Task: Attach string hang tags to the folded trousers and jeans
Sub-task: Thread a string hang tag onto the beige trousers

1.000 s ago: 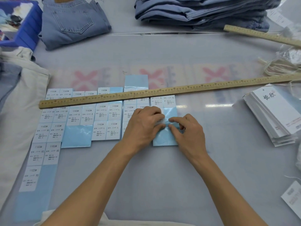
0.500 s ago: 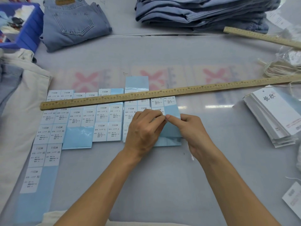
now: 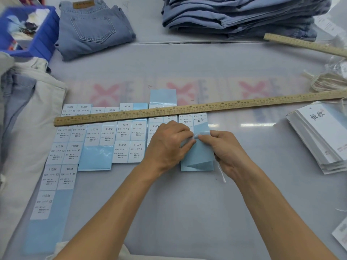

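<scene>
Peeling a size sticker (image 3: 196,136) off the rightmost blue backing strip (image 3: 197,156).
The sticker is pinched between both hands, left hand (image 3: 167,147) and right hand (image 3: 225,152) alike; the strip's long axis runs away from the person, jeans (image 3: 93,29) lie well beyond.

- Long ruler (image 3: 187,109) crosses mid-frame, lying over the label sheets (image 3: 97,143) spread left of centre.
- Both hands meet on the rightmost sheet (image 3: 199,156), centre frame.
- Hang tag stack (image 3: 319,139) at right edge.
- Folded jeans (image 3: 93,29) upper left; jeans pile (image 3: 234,15) upper right.
- Plastic bin (image 3: 43,40) in the top-left corner.
</scene>
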Demonstrator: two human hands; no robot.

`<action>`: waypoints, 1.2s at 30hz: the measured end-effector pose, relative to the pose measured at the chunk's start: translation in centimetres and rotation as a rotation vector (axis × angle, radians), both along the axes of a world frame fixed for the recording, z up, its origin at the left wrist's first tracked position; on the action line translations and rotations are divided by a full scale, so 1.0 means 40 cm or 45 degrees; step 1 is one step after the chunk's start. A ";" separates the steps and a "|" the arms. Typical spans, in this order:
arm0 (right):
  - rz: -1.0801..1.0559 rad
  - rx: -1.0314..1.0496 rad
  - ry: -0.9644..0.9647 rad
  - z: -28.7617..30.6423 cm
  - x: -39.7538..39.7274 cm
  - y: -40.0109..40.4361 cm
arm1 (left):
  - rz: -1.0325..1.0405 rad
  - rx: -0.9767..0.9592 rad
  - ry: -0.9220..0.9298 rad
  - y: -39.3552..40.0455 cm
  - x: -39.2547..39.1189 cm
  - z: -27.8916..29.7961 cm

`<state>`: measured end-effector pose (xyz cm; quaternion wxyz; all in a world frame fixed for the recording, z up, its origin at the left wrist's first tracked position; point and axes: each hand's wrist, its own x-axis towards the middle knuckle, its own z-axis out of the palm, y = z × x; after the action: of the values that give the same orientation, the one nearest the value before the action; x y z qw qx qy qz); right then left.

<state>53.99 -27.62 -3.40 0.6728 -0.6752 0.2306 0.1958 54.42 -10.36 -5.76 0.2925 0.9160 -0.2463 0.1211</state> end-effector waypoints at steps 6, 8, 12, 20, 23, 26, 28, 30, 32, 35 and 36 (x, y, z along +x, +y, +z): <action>0.040 -0.120 -0.002 0.001 0.001 -0.001 | -0.049 0.094 0.018 0.000 0.008 0.028; 0.027 -0.142 0.005 0.003 -0.001 0.000 | -0.058 0.140 0.037 -0.002 0.010 0.033; 0.021 -0.193 0.004 0.006 -0.001 0.000 | -0.022 0.209 0.064 -0.008 0.015 0.040; 0.010 -0.260 0.025 -0.015 -0.003 -0.008 | 0.390 -0.171 0.332 0.031 0.058 0.074; -0.004 -0.311 0.012 -0.018 -0.009 -0.005 | 0.545 -0.358 0.435 0.049 0.071 0.090; 0.007 -0.491 -0.061 -0.007 -0.018 -0.012 | 0.606 -0.323 0.330 0.066 0.061 0.116; 0.023 -0.716 -0.144 0.016 -0.032 -0.021 | 0.577 -0.179 0.075 0.060 0.036 0.141; -0.075 -0.760 -0.307 0.051 -0.058 -0.029 | 0.522 -0.019 -0.215 0.032 -0.005 0.171; -0.223 -0.484 -0.379 0.083 -0.093 -0.037 | 0.428 0.107 -0.432 -0.014 -0.052 0.187; -0.353 0.004 -0.273 0.133 -0.160 -0.049 | 0.212 0.229 -0.594 -0.081 -0.110 0.187; -0.367 0.056 -0.218 0.143 -0.179 -0.052 | 0.133 0.251 -0.596 -0.098 -0.127 0.183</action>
<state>46.84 -29.72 2.31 0.7259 -0.6343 0.2624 0.0440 49.33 -14.30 1.57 0.1304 0.8986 -0.2700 0.3202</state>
